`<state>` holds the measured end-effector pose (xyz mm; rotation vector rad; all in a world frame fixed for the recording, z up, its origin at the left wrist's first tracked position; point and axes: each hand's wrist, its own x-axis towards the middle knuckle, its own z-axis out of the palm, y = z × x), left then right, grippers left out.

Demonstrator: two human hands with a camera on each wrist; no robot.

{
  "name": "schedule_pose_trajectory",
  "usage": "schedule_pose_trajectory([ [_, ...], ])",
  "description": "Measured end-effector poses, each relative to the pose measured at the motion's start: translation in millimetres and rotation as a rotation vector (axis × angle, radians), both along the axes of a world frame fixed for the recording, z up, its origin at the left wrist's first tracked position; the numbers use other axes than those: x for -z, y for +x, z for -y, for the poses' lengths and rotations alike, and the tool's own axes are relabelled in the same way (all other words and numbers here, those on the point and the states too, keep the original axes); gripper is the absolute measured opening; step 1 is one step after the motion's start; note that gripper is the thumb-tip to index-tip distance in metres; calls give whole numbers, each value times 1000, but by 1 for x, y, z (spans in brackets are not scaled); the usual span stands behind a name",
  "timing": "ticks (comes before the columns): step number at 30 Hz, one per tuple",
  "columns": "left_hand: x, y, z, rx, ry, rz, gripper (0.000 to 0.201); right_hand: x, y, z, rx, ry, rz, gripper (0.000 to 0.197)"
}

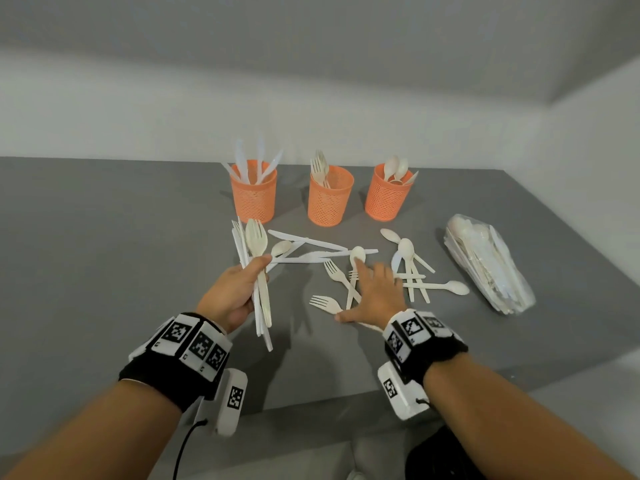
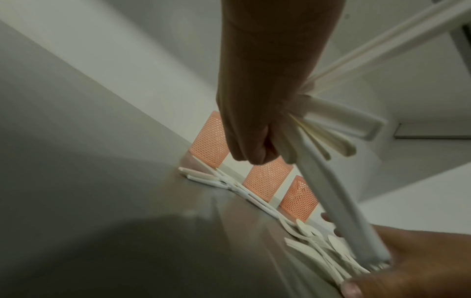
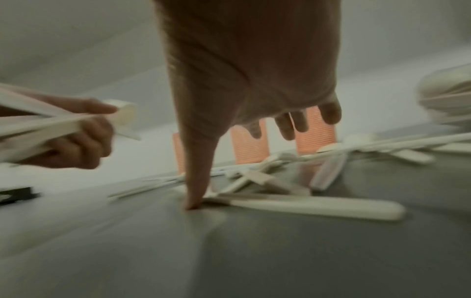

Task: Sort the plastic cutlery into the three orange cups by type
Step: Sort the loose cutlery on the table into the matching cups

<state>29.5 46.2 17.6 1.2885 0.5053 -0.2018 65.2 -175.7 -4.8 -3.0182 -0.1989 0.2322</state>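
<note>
— Plastic cutlery bundle (image 1: 258, 268)?
— Clamped in the left hand (image 1: 230, 296) grip, above the tabletop (image 1: 104, 254).
— Right hand (image 1: 375, 294)?
— Fingers spread flat over loose forks (image 1: 337, 275), holding nothing; orange cups (image 1: 329, 199) beyond.

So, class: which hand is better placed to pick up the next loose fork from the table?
Right. The right hand is open, spread over the loose forks, thumb on the table. The left hand already grips a bundle of cutlery.

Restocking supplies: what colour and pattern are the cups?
Orange with fine mesh perforation; the cups show best in the head view.
</note>
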Motion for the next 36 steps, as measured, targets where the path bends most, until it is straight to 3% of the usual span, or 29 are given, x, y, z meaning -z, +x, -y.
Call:
schedule_pose_trajectory([
  [2, -1, -1, 5, 15, 13, 10, 26, 2, 12, 13, 0, -35, -113, 124],
  [4, -2, -2, 8, 22, 17, 18, 27, 5, 19, 20, -21, -82, -204, 121],
  [11, -2, -5, 11, 6, 28, 18, 26, 8, 33, 10, -101, -157, -11, 55],
  [23, 6, -2, 18, 31, -97, 55, 19, 10, 46, -2, -130, 160, -53, 30],
  [25, 7, 1, 21, 42, -109, 76, 20, 0, 50, -2, -152, 297, -10, 29],
  [28, 3, 9, 28, 48, -138, 131, 25, -21, 56, -11, -117, 699, 3, 20],
  [31, -8, 21, 39, 50, -163, 187, 20, -47, 56, -28, -63, 1121, -87, 19],
  [33, -15, 29, 47, 78, -219, 220, 29, -61, 52, -40, -25, 1359, -214, 20],
  [36, -24, 41, 62, 133, -288, 271, 41, -59, 54, -53, 35, 1406, -293, 22],
])
